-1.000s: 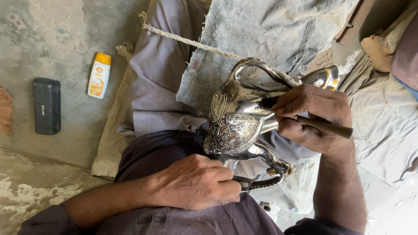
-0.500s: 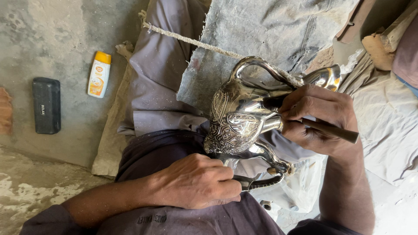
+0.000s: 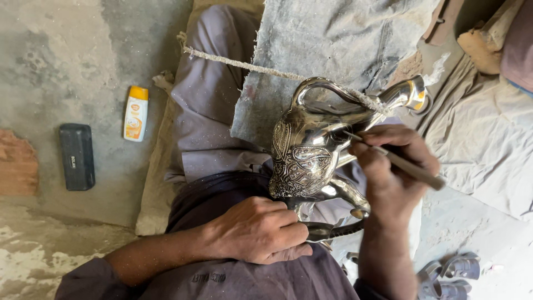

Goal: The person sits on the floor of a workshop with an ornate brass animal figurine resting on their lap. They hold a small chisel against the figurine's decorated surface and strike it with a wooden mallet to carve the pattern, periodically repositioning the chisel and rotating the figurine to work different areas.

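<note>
A shiny silver metal vessel [image 3: 305, 150] with engraved patterns, a curved handle and a spout lies across my lap. My left hand [image 3: 258, 230] presses down at its lower end, fingers closed over the dark foot or handle there. My right hand [image 3: 391, 166] grips a thin engraving tool [image 3: 408, 166], its tip touching the vessel's smooth body near the spout. A rough cord [image 3: 266, 69] runs over the vessel from the upper left.
A grey cloth [image 3: 333, 39] covers my knees under the vessel. On the concrete floor to the left lie a small yellow-capped bottle [image 3: 135, 113], a black rectangular case [image 3: 77, 156] and a brick [image 3: 16, 169]. Sandals [image 3: 449, 272] lie at the lower right.
My right hand has shifted slightly along the vessel with the tool. My left hand and the vessel stay where they were.
</note>
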The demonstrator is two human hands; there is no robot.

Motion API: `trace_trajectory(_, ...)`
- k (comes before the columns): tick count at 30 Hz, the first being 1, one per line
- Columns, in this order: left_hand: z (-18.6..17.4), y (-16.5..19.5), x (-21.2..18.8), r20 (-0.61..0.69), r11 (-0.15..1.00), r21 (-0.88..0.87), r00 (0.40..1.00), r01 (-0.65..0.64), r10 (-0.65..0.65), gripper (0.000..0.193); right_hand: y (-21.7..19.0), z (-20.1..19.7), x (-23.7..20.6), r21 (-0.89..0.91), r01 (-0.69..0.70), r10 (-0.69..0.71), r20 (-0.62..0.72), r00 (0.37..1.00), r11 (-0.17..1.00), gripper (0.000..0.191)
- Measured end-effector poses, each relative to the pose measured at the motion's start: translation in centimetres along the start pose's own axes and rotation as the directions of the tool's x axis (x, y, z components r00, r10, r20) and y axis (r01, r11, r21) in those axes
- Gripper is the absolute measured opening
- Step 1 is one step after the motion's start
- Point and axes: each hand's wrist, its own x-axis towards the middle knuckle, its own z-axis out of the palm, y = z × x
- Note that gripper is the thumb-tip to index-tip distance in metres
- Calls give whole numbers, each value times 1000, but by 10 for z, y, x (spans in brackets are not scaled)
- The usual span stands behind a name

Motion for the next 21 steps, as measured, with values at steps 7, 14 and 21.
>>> trace_trajectory(7, -6, -6, -5, 18, 999, -10, 999, -39, 39, 40, 2, 42, -36, -138, -108, 80, -201, 976, 985, 13)
trace_trajectory(14, 1, -10, -7, 7, 999, -8, 999, -53, 53, 43, -4, 50, -24, -241, -121, 68, -216, 974, 963, 11)
trace_trajectory(21, 3, -13, -7, -3, 995, -18, 995, -98, 97, 43, -1, 45, -26, -292, -82, 26, -190, 981, 953, 8)
